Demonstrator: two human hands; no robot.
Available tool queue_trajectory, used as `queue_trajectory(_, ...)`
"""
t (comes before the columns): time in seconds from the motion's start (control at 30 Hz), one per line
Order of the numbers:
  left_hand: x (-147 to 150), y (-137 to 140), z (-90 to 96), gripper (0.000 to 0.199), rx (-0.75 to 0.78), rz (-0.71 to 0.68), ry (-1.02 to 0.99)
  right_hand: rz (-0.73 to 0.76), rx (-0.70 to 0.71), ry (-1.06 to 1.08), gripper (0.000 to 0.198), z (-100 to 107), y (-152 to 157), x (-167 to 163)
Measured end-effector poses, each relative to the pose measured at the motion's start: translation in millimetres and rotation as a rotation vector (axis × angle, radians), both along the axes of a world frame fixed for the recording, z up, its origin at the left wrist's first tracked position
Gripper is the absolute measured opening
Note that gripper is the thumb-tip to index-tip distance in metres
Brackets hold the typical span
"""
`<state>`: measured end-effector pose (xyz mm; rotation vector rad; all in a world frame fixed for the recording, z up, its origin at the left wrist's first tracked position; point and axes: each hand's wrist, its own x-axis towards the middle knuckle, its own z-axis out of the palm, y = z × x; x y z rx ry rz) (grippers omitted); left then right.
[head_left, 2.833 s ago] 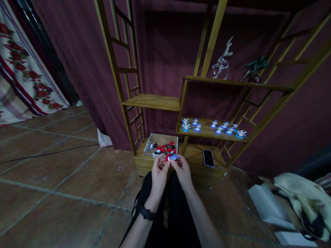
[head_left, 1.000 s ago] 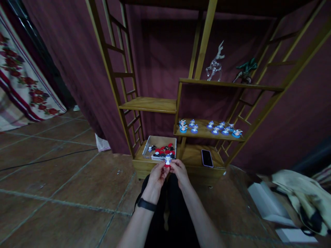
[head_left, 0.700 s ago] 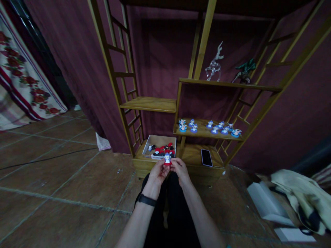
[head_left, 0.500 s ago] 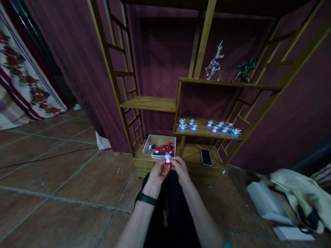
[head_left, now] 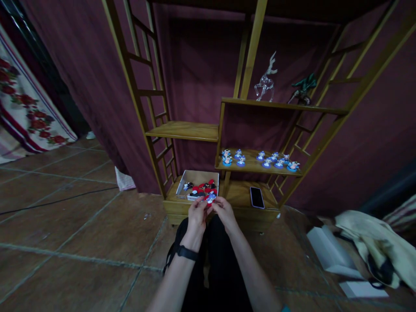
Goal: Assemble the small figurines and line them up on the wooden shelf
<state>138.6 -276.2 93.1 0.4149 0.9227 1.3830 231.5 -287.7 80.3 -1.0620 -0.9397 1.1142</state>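
Between my hands is a small figurine, white and purple with a red base, now tilted. My left hand has its fingers closed on the figurine's left side. From the other side, my right hand pinches it near the base. Just beyond my fingers stands an open cardboard box with several red, black and white pieces in it. Similar little figurines on purple and blue bases stand in groups on the middle shelf. Fingers hide part of the held figurine.
A phone lies on the low shelf right of the box. A clear glass deer and a dark green ornament stand on the upper shelf. White boxes and a pale cloth lie on the floor at right.
The figurine has gone from upright to tilted as my fingers turn it. Both hands stay on it. The view has shifted slightly.
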Motion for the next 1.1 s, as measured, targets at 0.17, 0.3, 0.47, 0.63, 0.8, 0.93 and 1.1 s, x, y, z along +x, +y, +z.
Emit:
queue_trajectory(0.17, 4, 0, 2.5, 0.023, 0.139, 0.089, 0.089, 0.028, 0.054, -0.053, 0.031, 4, -2, -5)
queue_trajectory(0.3, 4, -5, 11.4, 0.022, 0.202, 0.135, 0.12, -0.037, 0.053, -0.108, 0.031, 7, -4, -6)
queue_trajectory(0.47, 3, -9, 16.3, 0.023, 0.259, 0.129, 0.184, -0.08, 0.074, -0.13, 0.031, 14, -7, -6)
queue_trajectory(0.63, 3, -6, 10.2, 0.024, 0.181, 0.037, 0.069, -0.213, 0.101, -0.277, 0.021, 18, -11, -3)
queue_trajectory(0.8, 7, -1, 7.9, 0.022, 0.082, -0.047, 0.018, -0.31, 0.107, -0.507, 0.014, 19, -14, 6)
queue_trajectory(0.93, 8, -1, 7.3, 0.021, -0.022, -0.139, -0.002, -0.342, 0.101, -0.562, 0.008, 18, -17, 13)
queue_trajectory(1.1, 10, 0, 2.7, 0.02, -0.092, -0.191, 0.004, -0.371, 0.079, -0.606, 0.006, 17, -22, 19)
